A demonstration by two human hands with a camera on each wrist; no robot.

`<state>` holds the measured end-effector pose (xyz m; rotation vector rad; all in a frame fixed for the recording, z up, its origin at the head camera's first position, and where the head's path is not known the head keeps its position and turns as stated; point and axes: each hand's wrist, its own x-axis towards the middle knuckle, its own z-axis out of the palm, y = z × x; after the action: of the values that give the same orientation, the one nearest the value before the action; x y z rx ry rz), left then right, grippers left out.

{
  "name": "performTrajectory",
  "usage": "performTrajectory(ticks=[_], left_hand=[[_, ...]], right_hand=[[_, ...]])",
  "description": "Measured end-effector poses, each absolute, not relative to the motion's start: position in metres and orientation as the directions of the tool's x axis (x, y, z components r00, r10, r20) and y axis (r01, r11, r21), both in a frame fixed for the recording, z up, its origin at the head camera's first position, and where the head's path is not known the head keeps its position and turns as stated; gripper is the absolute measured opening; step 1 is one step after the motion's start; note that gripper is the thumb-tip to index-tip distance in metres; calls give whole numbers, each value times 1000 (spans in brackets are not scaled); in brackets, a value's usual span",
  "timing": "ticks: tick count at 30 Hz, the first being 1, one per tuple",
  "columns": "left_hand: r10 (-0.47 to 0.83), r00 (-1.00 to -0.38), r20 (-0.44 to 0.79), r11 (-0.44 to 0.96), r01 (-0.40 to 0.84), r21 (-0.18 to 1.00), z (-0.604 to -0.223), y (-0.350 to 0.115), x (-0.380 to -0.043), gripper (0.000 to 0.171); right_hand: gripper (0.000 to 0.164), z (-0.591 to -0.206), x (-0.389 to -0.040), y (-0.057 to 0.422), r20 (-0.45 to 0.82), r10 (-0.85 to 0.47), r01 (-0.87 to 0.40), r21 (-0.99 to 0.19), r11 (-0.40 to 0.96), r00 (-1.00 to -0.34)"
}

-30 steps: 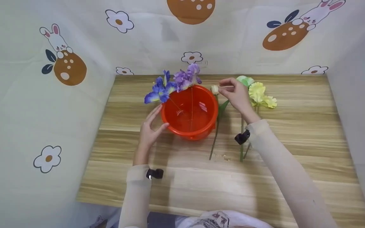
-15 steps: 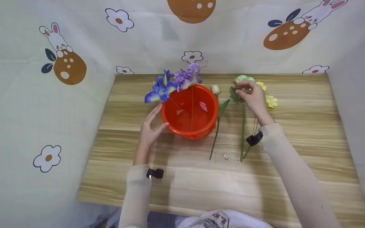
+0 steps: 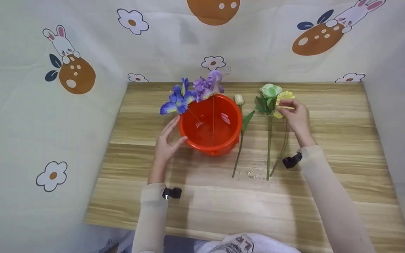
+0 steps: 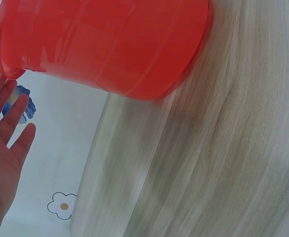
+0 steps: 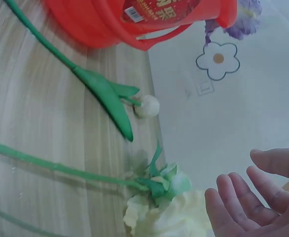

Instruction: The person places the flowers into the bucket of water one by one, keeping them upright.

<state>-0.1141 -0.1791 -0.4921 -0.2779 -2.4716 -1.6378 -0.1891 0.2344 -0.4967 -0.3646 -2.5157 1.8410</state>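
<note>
A red bucket [image 3: 212, 150] stands on the table, with a blue flower [image 3: 178, 101] and a purple flower [image 3: 208, 85] leaning out over its back rim. My left hand [image 3: 165, 146] rests against the bucket's left side, thumb and fairly straight fingertips at the rim. My right hand [image 3: 296, 117] hovers over the yellow flower [image 3: 285, 95] and partly covers it in the head view. In the right wrist view its fingers [image 5: 243, 210] are loosely extended with nothing between them. Left of the yellow flower lies a pale green flower [image 3: 270, 90] with dark leaves.
A white tulip [image 3: 238, 99] lies right beside the bucket, its stem pointing toward the front. Small shiny clear bits [image 3: 251, 174] lie near the stem ends. Patterned cloth [image 3: 174, 45] rises behind and beside the wooden table [image 3: 343, 151].
My right hand has moved right, from beside the white tulip, past the pale green flower, to the yellow flower. My left hand and the bucket have stayed put.
</note>
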Motion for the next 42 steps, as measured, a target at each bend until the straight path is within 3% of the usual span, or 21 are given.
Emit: performTrajectory(ticks=[10, 27, 42], left_hand=[[63, -964, 258, 379, 263, 887, -494, -179, -115, 64], [72, -957, 280, 384, 285, 878, -494, -179, -115, 63], [67, -967, 246, 390, 252, 885, -491, -178, -113, 64]], right_hand=[[32, -520, -179, 251, -147, 263, 218, -939, 265, -954], [38, -548, -159, 267, -274, 295, 339, -919, 199, -915], [42, -559, -153, 268, -352, 251, 389, -914, 117, -902]])
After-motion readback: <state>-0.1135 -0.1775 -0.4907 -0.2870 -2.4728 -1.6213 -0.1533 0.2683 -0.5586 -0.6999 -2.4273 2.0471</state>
